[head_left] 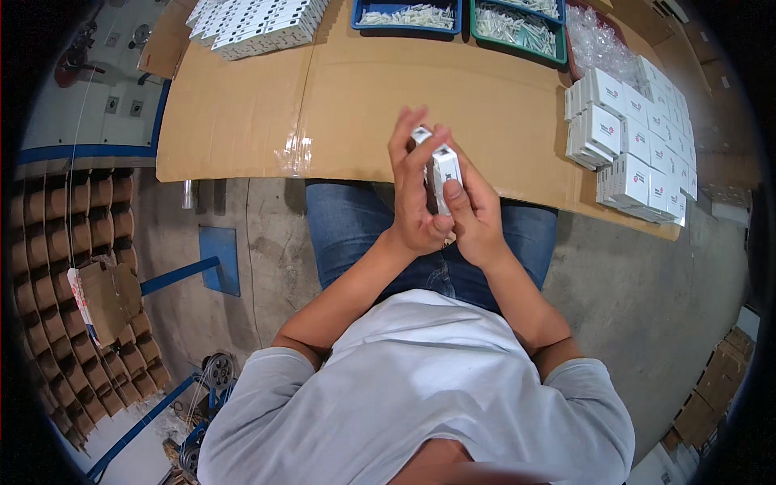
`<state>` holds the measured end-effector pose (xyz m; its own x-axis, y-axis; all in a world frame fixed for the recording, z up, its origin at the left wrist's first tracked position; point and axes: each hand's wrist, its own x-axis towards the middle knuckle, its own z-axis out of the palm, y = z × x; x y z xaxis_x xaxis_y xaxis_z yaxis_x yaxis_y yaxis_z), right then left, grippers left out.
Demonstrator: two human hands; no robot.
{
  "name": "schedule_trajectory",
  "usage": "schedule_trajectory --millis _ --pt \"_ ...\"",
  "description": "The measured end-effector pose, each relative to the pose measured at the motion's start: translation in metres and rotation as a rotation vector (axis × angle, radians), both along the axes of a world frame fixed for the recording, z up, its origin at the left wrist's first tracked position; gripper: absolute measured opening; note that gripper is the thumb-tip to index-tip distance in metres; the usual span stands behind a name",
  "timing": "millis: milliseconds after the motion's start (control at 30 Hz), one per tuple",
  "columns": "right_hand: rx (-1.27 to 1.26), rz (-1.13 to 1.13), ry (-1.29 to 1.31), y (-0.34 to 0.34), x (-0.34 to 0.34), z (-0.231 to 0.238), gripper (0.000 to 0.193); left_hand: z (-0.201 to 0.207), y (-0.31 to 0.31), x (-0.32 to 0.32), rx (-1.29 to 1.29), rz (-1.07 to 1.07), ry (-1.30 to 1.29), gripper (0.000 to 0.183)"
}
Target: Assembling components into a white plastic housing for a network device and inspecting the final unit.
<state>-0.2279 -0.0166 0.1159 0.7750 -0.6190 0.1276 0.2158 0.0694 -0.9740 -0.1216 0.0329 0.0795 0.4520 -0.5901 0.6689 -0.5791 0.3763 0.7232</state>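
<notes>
Both of my hands are raised over my lap, just off the near edge of the cardboard-covered table (234,121). Between them are two small white boxes, standing on end side by side. My left hand (414,206) closes round the left white box (420,134), of which only the top end shows past the fingers. My right hand (478,198) grips the right white box (446,168), with its thumb laid across the near face. My palms face each other, and the lower parts of the boxes are hidden.
Stacked white boxes (638,133) stand at the table's right, and more white boxes (271,28) at the far left. A blue tray (406,31) and green tray (517,52) hold small white pieces. Clear plastic packaging (596,40) lies beside them. Cardboard dividers (73,267) are at left.
</notes>
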Motion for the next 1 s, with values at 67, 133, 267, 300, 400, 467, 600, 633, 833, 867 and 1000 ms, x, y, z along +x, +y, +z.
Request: schedule_trajectory --millis 67,133,267,300,400,467,600,633,833,867,1000 --pt "-0.001 -0.027 -0.029 -0.003 0.001 -0.002 0.065 0.007 0.003 -0.007 0.006 -0.022 0.131 0.091" --pt "-0.247 -0.083 -0.027 -0.009 0.005 -0.010 0.062 0.025 0.003 -0.016 0.192 -0.040 0.581 0.092" --pt "-0.565 -0.119 0.027 -0.027 -0.002 -0.014 0.058 0.035 0.013 -0.014 0.444 -0.330 1.362 0.071" --pt "-0.603 -0.116 0.017 -0.031 -0.001 -0.013 0.056 0.035 0.016 -0.007 0.495 -0.429 1.399 0.058" --pt "-0.661 -0.092 0.021 -0.034 -0.004 -0.018 0.054 0.045 0.020 -0.002 0.526 -0.479 1.525 0.052" --pt "-0.680 -0.071 0.030 -0.037 -0.003 -0.021 0.053 0.047 0.020 -0.001 0.507 -0.487 1.498 0.050" --pt "-0.605 -0.033 0.038 -0.037 -0.003 -0.018 0.053 0.048 0.022 -0.007 0.455 -0.470 1.484 0.045" --pt "-0.575 -0.011 0.036 -0.037 -0.002 -0.017 0.053 0.046 0.021 -0.009 0.452 -0.470 1.482 0.045" --pt "-0.606 -0.025 0.047 -0.040 -0.005 -0.022 0.052 0.039 0.021 -0.009 0.471 -0.453 1.377 0.042" --pt "-0.606 -0.024 0.050 -0.037 -0.006 -0.023 0.052 0.040 0.022 -0.010 0.493 -0.442 1.373 0.041" --pt "-0.655 -0.081 0.025 -0.036 -0.007 -0.024 0.050 0.040 0.018 -0.016 0.474 -0.440 1.372 0.038"
